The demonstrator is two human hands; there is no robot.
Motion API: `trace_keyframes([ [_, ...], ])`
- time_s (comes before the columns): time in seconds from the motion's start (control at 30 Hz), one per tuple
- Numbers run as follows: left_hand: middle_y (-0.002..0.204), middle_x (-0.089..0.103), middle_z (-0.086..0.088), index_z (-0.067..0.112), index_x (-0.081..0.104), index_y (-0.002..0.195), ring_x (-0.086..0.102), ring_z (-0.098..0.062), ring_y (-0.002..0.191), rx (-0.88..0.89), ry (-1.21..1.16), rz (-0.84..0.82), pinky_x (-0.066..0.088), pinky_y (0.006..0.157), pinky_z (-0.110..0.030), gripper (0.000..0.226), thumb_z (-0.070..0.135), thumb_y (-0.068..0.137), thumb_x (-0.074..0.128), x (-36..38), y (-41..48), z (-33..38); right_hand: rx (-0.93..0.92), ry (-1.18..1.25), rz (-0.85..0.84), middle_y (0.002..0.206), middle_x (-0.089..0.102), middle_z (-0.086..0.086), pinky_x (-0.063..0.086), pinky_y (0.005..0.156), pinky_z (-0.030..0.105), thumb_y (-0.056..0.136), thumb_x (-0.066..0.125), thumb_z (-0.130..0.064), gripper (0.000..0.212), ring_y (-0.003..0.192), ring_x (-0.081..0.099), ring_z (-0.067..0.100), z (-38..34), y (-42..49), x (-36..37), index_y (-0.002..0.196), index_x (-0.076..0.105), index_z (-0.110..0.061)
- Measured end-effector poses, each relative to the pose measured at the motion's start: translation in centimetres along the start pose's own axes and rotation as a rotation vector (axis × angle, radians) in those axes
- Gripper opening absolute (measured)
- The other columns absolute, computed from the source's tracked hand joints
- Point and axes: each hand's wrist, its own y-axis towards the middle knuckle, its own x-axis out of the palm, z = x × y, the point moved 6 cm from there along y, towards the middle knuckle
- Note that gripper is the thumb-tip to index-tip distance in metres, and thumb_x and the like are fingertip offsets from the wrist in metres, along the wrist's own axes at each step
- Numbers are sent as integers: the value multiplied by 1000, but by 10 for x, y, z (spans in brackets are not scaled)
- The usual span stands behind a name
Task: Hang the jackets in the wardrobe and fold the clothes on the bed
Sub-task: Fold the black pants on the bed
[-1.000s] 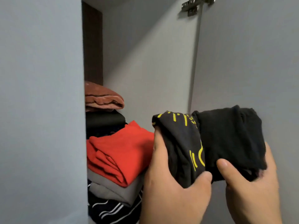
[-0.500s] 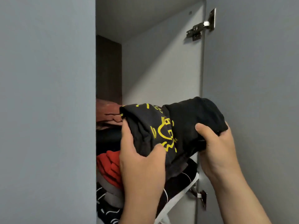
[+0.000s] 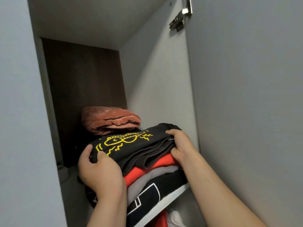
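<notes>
Black shirt [image 3: 139,148] now lowered onto red garment [image 3: 164,162], left hand [image 3: 100,171] and right hand [image 3: 182,145] gripping its ends, open room above.

Folded black shirt [image 3: 134,145] — atop stack (yellow print)

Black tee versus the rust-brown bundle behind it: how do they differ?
The black tee carries a yellow print; the rust-brown bundle is plain. The left hand and right hand grip the black tee; nothing touches the rust-brown bundle. The black tee lies in front on the red garment; the rust-brown bundle sits behind. Both are folded.
</notes>
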Motion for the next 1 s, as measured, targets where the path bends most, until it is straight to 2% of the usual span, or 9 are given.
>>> trace_keyframes([
  [0.13,129,58,-9,18,58,124,57,-29,119,-20,195,-1,44,107,-44,38,7,88,55,5,8,-5,2,3,-40,120,63,34,52,95,59,81,52,11,46,107,65,44,4,8,7,127,53,6],
  [0.27,141,48,-18,17,47,138,52,-40,122,-5,475,-121,40,108,-47,50,11,89,59,8,11,4,-85,-551,40,115,68,22,55,90,43,78,62,-9,39,101,67,36,-11,5,-4,116,60,-2],
  [0.37,145,42,-12,21,38,143,53,-43,119,258,853,-335,42,97,-47,57,31,92,62,22,-10,44,-492,-1199,287,130,58,14,44,97,40,80,62,-37,60,120,54,38,-48,-13,8,133,50,-11],
  [0.43,141,49,-6,27,40,141,55,-39,118,388,1158,-470,44,91,-43,58,52,91,56,30,-21,67,-780,-1310,189,139,54,12,39,105,44,80,54,-55,69,129,47,37,-62,-35,45,139,50,-19],
  [0.53,135,57,-4,31,46,136,55,-36,117,473,1410,-493,45,90,-39,59,63,88,49,27,-22,100,-648,-1542,-188,137,55,9,39,107,44,74,42,-76,75,129,48,35,-42,-44,82,133,58,-32],
  [0.6,132,59,-4,30,49,134,54,-36,115,612,1332,-471,46,88,-40,54,59,88,51,34,-25,117,-526,-1778,-293,135,57,10,39,103,44,76,39,-80,72,127,49,37,-15,-45,82,128,60,-35],
  [0.7,133,58,-3,27,54,130,54,-32,120,628,1173,-655,46,94,-40,38,44,97,46,60,-34,101,-508,-1776,-298,134,60,6,35,98,45,87,30,-69,58,123,50,36,6,-46,71,122,63,-36],
  [0.83,141,48,-2,22,49,132,42,-24,130,689,1567,-779,37,105,-39,43,42,103,24,61,-39,40,-543,-1620,-262,129,63,4,41,102,42,95,38,-48,39,124,54,31,-12,-36,63,112,67,-28],
  [1.0,163,19,3,30,28,153,13,-26,150,560,1587,-758,15,118,-57,65,60,97,16,48,-34,20,-511,-1798,-266,159,35,3,12,119,54,85,27,-74,71,147,26,25,-1,-28,58,144,48,-39],
])
